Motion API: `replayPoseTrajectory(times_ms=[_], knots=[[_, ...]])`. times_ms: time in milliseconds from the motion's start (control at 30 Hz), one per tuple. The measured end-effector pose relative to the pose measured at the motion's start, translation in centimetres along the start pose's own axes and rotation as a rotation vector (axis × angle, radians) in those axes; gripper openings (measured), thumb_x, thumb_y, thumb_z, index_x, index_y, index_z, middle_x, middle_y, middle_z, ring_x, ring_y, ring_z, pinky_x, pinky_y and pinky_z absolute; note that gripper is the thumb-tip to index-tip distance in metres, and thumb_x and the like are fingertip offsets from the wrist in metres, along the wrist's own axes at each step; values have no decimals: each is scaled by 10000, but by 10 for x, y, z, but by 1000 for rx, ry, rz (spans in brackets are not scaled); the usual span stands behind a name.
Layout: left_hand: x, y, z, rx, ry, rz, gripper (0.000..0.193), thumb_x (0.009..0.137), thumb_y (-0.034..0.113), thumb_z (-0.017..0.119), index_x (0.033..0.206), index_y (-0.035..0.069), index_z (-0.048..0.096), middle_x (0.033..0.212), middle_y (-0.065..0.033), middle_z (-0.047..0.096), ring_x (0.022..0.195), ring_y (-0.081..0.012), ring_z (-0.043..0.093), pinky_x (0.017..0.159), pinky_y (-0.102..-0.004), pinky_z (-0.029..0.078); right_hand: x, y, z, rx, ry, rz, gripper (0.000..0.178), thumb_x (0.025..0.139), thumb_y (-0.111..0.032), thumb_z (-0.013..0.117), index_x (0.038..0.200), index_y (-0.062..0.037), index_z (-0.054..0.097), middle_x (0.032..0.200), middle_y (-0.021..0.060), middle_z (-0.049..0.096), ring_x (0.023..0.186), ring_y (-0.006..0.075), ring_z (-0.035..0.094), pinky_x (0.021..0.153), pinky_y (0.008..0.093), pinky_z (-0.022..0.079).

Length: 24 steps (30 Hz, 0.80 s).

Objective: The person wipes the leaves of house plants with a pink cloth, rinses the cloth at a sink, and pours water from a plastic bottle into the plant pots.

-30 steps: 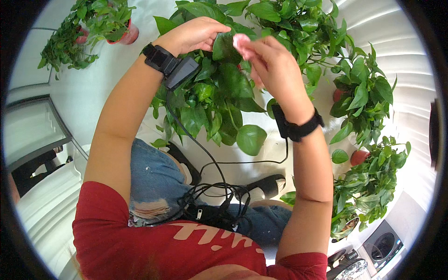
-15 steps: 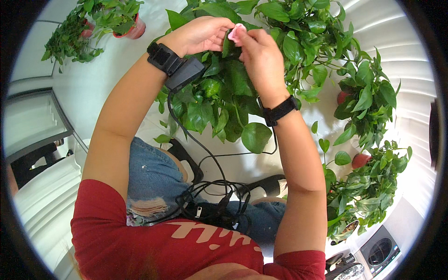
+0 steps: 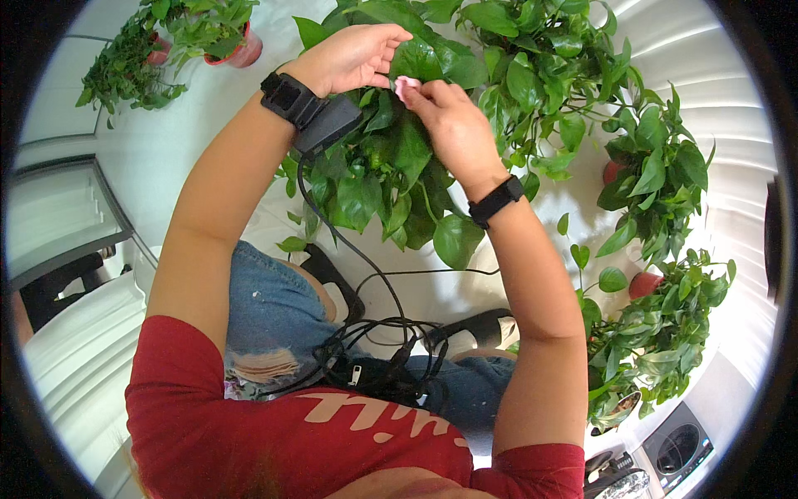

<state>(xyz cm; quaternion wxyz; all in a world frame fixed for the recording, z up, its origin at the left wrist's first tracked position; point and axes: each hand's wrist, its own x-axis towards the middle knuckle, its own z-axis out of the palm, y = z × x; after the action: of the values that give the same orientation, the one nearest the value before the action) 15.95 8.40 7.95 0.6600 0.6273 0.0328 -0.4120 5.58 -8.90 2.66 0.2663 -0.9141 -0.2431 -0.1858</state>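
My right hand (image 3: 459, 129) pinches a small pink cloth (image 3: 405, 87) between thumb and fingers, against the leaves of a large green trailing plant (image 3: 416, 150). Just left of the cloth, my left hand (image 3: 359, 60) is held palm inward among the leaves, fingers loosely bent and apart. Nothing shows in its grasp. One little finger comes close to the cloth. Black straps go round both wrists, and a dark box (image 3: 330, 125) with a cable sits at the left one. The plant's pot is hidden by leaves.
Potted plants in red pots (image 3: 241, 50) stand at the far left, and more leafy plants (image 3: 652, 187) line the white curtain on the right. A coiled black cable (image 3: 391, 349) lies across my lap. A black appliance (image 3: 677, 449) is at the lower right.
My right hand has moved down and slightly left with the pink cloth. Leaves have shifted, baring a broad leaf between the hands. The left hand's fingers have spread a little.
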Motion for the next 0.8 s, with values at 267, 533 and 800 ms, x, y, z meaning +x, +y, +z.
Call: replayPoseTrajectory(times_ms=[267,533,800], knots=[[6,0,-1,-5,-130,-15,367,953,317,460,1142,33,596,1013,-87,675,898,-172,647,848,-333,502,-9,1,3,-2,-39,-45,247,813,-97,558,1044,-79,642,910,58,567,864,248,570,707,352,514],[9,-5,-7,-10,-118,-6,378,957,313,453,1174,36,592,998,-72,676,846,-153,647,814,-311,513,-1,-7,0,21,6,-71,283,805,-93,551,1073,-74,638,942,45,572,868,237,564,723,336,516],[2,-6,-4,-20,-84,-13,331,948,294,482,1098,30,612,973,-83,669,842,-156,638,765,-291,504,12,-11,-1,60,30,-82,234,822,-114,563,1042,-72,632,914,63,583,847,244,565,704,335,503]])
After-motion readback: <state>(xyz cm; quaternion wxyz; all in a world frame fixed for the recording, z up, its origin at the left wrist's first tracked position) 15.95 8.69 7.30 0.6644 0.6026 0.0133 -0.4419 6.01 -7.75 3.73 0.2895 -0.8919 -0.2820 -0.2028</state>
